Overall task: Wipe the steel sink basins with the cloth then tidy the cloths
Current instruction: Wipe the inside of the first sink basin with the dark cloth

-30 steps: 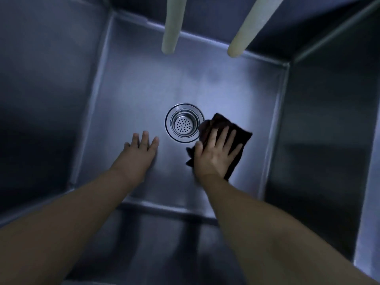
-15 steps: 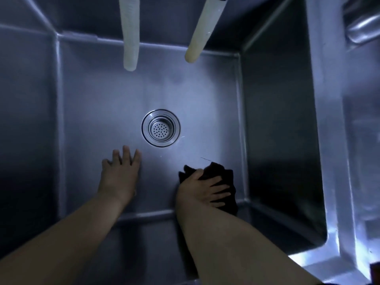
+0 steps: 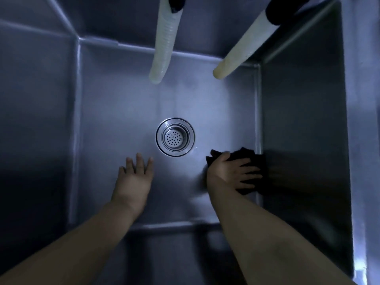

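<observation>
I look straight down into a deep steel sink basin. A round strainer drain sits in the middle of its floor. My right hand presses a dark cloth flat on the floor at the right edge, where floor meets right wall. The cloth is partly hidden under my fingers. My left hand lies flat on the basin floor, fingers apart, just left of and below the drain, holding nothing.
Two pale ribbed hoses hang down from the top, ending above the far half of the basin floor. The steel right wall rises steeply beside the cloth. A bright rim strip runs down the far right.
My right hand has slid the cloth from beside the drain toward the near right corner, then along the right edge. The left hand has stayed flat on the floor. The camera view has shifted.
</observation>
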Motion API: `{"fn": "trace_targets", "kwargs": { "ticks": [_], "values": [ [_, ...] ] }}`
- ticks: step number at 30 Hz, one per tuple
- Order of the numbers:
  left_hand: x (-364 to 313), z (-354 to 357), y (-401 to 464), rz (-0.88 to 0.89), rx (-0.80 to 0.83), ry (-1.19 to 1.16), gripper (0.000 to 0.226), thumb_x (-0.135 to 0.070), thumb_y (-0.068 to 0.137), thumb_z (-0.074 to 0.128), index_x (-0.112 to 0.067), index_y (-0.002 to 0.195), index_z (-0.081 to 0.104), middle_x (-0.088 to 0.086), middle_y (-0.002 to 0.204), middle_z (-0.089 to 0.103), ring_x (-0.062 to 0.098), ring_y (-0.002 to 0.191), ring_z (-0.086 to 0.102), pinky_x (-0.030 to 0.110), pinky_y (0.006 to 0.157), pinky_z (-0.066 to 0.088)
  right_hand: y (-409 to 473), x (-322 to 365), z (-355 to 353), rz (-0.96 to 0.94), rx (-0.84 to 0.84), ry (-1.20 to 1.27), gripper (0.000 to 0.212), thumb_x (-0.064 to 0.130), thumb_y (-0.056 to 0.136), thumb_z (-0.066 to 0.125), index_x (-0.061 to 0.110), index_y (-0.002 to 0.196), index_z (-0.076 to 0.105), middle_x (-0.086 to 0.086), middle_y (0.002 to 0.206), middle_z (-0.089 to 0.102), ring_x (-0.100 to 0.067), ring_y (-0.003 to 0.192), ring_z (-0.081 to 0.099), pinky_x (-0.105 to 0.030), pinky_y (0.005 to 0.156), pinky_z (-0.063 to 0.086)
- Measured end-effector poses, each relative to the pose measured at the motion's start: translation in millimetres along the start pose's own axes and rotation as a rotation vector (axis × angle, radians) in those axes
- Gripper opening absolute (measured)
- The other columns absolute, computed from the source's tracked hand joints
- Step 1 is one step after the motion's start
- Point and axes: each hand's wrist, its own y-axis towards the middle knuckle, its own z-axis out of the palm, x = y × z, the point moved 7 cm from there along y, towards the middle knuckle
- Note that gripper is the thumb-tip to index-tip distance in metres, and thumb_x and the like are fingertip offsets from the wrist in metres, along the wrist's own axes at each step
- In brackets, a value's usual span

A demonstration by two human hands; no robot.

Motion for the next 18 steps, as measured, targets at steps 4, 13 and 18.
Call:
{"fn": "trace_targets", "kwargs": {
  "ticks": [4,13,18],
  "values": [
    [2.3,9.4,2.2,0.010,-0.011,-0.026,0.089,-0.017,0.025,0.086,0.002,0.110,0.068,0.037,0.110,0.061,0.057,0.086,0.062,0.056,0.060,0.054,20.1,68.7,-4.3,-0.403,0.001,-0.091,0.069,0.046,0.094,0.039,0.007,0.149,0.021,-0.023,0.156,0.008,-0.041,0.144,-0.001,-0.062,0.111,0.000],
    [2.5,-8.5,-0.9,0.026,0.129,-0.097,0.107,-0.019,0.042,0.090,0.004,0.136,0.044,0.041,0.136,0.037,0.061,0.113,0.047,0.060,0.084,0.048,-6.6,215.4,0.0,-1.035,-0.084,-0.151,0.067,0.047,0.092,0.034,0.013,0.148,0.024,-0.018,0.155,0.018,-0.036,0.143,0.011,-0.059,0.112,0.004],
    [1.2,-0.6,-2.3,0.041,0.176,-0.124,0.082,-0.012,0.095,0.045,-0.007,0.147,-0.017,0.029,0.152,-0.019,0.052,0.140,0.000,0.055,0.113,0.013,-61.2,258.5,20.2,-1.216,-0.070,-0.220,0.070,0.054,0.090,0.027,0.018,0.150,0.022,-0.014,0.158,0.012,-0.033,0.146,0.001,-0.058,0.114,-0.002]
  ]
}}
